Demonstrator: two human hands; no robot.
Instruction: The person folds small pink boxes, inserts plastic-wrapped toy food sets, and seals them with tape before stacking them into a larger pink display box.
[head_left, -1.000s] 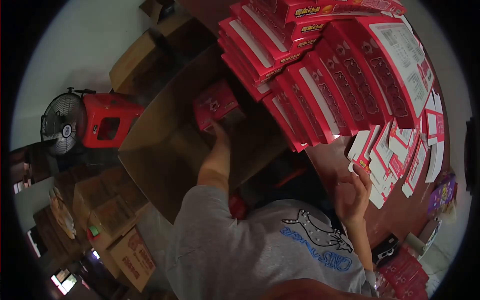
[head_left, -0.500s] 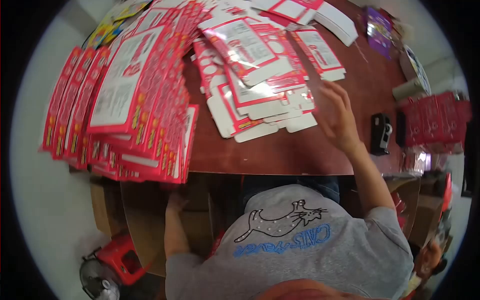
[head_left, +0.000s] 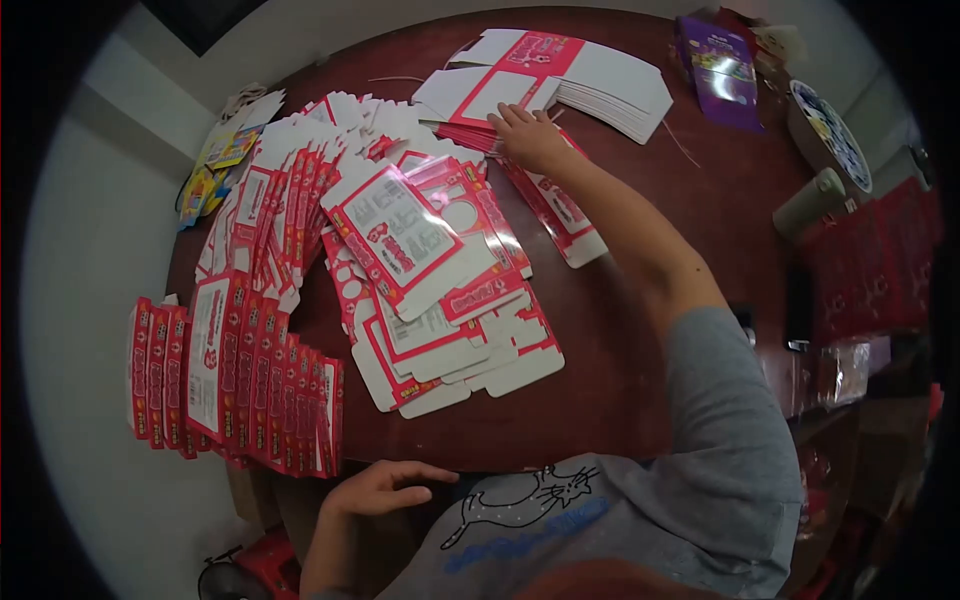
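Note:
My right hand (head_left: 532, 138) reaches across the table and rests on a stack of flat, unfolded pink-and-white cardboard boxes (head_left: 610, 95). Its fingers are spread over the near edge of the top one. My left hand (head_left: 385, 487) is by the front edge of the table, close to my shirt, with its fingers stretched out and nothing in them. Between the two hands lies a loose pile of flattened printed boxes (head_left: 400, 235). To the left, a leaning row of pink boxes (head_left: 240, 370) stands near the front edge.
Yellow and blue packets (head_left: 215, 170) lie at the far left edge. Purple pouches (head_left: 720, 70), a patterned bowl (head_left: 830, 130), a greenish cylinder (head_left: 808, 203) and pink wrapped packs (head_left: 880, 265) are on the right. A red-and-grey fan-like object (head_left: 250, 570) is on the floor.
My right hand has moved forward from beside the loose pile onto the far stack. My left hand has come up from below the table edge. The view has tilted up.

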